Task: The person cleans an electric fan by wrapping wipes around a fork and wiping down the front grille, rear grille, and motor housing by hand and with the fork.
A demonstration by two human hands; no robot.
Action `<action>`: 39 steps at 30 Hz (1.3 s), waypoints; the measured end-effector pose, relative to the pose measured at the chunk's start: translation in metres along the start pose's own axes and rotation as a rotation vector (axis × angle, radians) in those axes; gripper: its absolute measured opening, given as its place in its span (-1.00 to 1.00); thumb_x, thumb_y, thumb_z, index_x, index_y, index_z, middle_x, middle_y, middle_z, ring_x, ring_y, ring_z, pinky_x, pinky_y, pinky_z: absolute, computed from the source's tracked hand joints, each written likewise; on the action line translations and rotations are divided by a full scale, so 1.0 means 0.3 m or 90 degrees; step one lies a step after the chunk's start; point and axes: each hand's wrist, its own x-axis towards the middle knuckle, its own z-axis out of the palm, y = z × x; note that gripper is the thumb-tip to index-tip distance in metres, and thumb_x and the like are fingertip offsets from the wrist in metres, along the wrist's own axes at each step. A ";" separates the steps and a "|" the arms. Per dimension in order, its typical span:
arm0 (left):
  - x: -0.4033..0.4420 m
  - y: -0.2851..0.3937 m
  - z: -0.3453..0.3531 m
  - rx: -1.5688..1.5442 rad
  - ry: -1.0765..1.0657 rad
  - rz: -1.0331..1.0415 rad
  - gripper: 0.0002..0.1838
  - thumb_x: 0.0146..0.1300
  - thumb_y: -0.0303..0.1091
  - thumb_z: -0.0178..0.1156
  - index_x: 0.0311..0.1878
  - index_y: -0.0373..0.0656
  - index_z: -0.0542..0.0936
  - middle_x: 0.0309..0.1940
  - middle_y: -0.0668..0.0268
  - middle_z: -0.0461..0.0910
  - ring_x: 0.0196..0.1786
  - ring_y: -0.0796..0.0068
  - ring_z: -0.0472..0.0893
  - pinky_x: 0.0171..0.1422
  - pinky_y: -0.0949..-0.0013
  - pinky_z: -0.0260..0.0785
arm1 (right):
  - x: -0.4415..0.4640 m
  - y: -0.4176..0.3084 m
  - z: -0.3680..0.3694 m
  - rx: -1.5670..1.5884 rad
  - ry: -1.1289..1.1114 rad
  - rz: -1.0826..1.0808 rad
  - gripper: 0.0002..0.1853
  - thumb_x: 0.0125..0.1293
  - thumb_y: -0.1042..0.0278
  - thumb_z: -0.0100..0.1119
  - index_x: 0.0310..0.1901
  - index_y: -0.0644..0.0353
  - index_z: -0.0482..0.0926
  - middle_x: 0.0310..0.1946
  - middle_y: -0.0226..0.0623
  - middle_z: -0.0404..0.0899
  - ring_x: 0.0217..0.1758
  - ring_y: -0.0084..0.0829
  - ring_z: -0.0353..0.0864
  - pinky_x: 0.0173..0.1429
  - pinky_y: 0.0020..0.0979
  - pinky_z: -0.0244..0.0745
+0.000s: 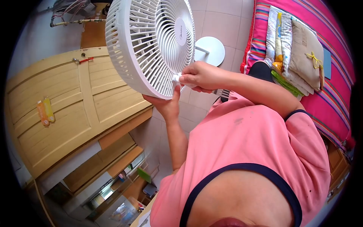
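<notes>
A white fan (151, 49) with a round slatted grille and a Midea badge at its centre is tilted in front of me. Its round white base (215, 51) rests on the floor behind. My left hand (168, 106) grips the lower rim, with the thumb on the front of the grille and the fingers partly hidden behind. My right hand (202, 77) is closed around a small white-tipped tool (176, 78), its tip at the lower right of the grille. Bristle-like teeth (223, 93) stick out below that hand, apparently part of a brush; most of it is hidden.
To the left is a pale wooden door (53, 98) with a red-handled latch. A pink striped bed cover (329, 106) lies on the right, with folded cloths and a beige cushion (306, 53) on it. Shelves with small items (124, 178) stand at lower left. The floor is tiled.
</notes>
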 end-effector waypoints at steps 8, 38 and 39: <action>-0.007 -0.010 0.000 0.011 -0.013 0.024 0.11 -0.20 -0.47 0.49 0.34 -0.30 -0.09 0.26 0.04 0.18 0.31 0.17 0.28 0.41 0.16 0.08 | -0.079 0.020 -0.023 0.030 0.005 -0.016 -0.68 0.45 0.19 -0.02 -0.24 0.32 0.54 -0.73 -0.47 0.29 -0.74 -0.67 0.21 -0.67 -0.54 0.08; 0.003 0.022 0.008 0.068 -0.032 0.044 0.02 -0.22 -0.53 0.43 0.28 -0.33 -0.03 0.21 0.03 0.20 0.26 0.16 0.31 0.37 0.17 0.14 | -0.016 0.143 -0.005 0.023 0.034 -0.066 -0.65 0.45 0.14 -0.02 -0.21 0.33 0.54 -0.72 -0.50 0.30 -0.73 -0.68 0.24 -0.63 -0.49 0.14; 0.005 0.023 0.009 0.069 -0.032 0.045 0.02 -0.22 -0.53 0.43 0.28 -0.33 -0.03 0.21 0.03 0.20 0.26 0.16 0.31 0.37 0.17 0.14 | -0.015 0.129 -0.005 0.023 0.034 -0.067 -0.65 0.45 0.14 -0.02 -0.21 0.33 0.54 -0.72 -0.50 0.30 -0.73 -0.68 0.24 -0.63 -0.49 0.14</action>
